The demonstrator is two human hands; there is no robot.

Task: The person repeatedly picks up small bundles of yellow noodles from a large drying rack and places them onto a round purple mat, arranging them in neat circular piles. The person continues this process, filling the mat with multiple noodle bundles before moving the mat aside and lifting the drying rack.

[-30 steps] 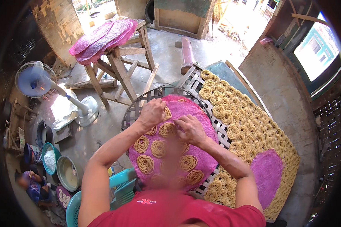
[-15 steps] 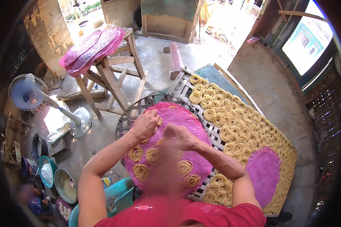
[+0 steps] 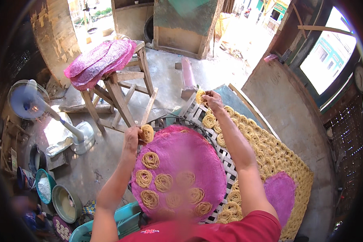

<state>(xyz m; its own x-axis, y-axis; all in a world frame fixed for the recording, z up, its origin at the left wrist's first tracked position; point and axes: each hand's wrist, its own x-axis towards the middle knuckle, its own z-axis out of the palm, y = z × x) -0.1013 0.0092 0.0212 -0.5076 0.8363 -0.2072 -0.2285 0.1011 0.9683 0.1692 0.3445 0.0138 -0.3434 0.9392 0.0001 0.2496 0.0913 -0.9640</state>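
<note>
My left hand (image 3: pixel 133 138) pinches a round noodle nest (image 3: pixel 147 133) at the upper left rim of a pink cloth (image 3: pixel 181 155). Several more nests, such as a noodle nest (image 3: pixel 150 160), lie on that cloth, which covers a round dark woven basket (image 3: pixel 165 119). Farther forward and right, my right hand (image 3: pixel 214 101) grips another noodle nest (image 3: pixel 200 97) over the far left corner of a slatted woven rack (image 3: pixel 194 111). Rows of yellow noodle nests (image 3: pixel 254 135) cover most of the rack. A blurred streak hides part of the cloth's middle.
A wooden stool (image 3: pixel 123 88) bears a stack of pink cloths (image 3: pixel 100 62). The standing fan (image 3: pixel 30 101) is at the left, above a teal basin (image 3: pixel 44 186) and a grey-green basin (image 3: pixel 66 203). A loose pink cloth (image 3: pixel 279 195) lies on the rack's right side.
Both hands have left the cloth's middle. The right moved forward and right to the rack's far corner with a nest; the left drew back to the cloth's left rim with another.
</note>
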